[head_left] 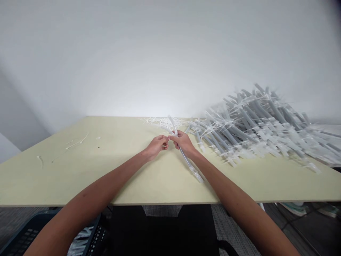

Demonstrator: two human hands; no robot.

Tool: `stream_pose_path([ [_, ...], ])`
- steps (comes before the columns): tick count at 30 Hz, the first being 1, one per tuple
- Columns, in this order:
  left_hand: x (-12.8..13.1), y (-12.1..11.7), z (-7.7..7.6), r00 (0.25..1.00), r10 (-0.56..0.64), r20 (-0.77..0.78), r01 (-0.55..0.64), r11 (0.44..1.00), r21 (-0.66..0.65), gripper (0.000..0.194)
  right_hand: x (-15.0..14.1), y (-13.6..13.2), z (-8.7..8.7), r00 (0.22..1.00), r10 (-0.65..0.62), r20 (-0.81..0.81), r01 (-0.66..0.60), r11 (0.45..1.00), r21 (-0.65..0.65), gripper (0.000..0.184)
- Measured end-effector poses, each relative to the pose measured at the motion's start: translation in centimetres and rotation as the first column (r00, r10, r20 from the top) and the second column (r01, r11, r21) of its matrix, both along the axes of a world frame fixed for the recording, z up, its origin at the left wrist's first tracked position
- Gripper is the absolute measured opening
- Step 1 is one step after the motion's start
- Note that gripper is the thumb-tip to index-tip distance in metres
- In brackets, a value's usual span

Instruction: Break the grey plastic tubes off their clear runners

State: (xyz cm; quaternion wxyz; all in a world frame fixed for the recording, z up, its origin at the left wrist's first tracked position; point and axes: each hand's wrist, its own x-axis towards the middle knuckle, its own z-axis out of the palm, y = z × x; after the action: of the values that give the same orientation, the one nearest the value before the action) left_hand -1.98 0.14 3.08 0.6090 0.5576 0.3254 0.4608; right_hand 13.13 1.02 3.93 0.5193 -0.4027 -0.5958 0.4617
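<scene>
Translucent plastic tube [185, 158] is clamped in right hand [182, 141]; left hand [157, 147] is held touching right hand (its grip cannot be told); cable-tied tube pile [253, 124] is heaped on table [66, 177].

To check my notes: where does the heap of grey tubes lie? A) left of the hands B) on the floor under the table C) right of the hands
C: the heap of grey tubes lies on the tabletop beyond and right of the right hand.
</scene>
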Motion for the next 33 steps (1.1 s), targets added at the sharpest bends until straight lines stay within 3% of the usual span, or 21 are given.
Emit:
stream_pose_path([
  [11,0.3,-0.4,0.6,0.995,0.09,-0.049,-0.089,0.996,0.021,0.017,0.0,0.0,-0.1,0.999,-0.005,-0.036,0.004,1.0,-0.027,0.036],
  [22,0.4,-0.3,0.5,0.983,0.153,-0.102,-0.149,0.988,0.045,0.014,0.0,-0.4,0.9,0.998,-0.052,-0.032,0.05,0.997,-0.055,0.03],
  [33,0.4,-0.1,0.5,0.967,0.187,-0.17,-0.173,0.98,0.098,0.012,0.3,0.2,0.1,0.991,-0.126,0.047,0.124,0.991,0.047,0.026],
])
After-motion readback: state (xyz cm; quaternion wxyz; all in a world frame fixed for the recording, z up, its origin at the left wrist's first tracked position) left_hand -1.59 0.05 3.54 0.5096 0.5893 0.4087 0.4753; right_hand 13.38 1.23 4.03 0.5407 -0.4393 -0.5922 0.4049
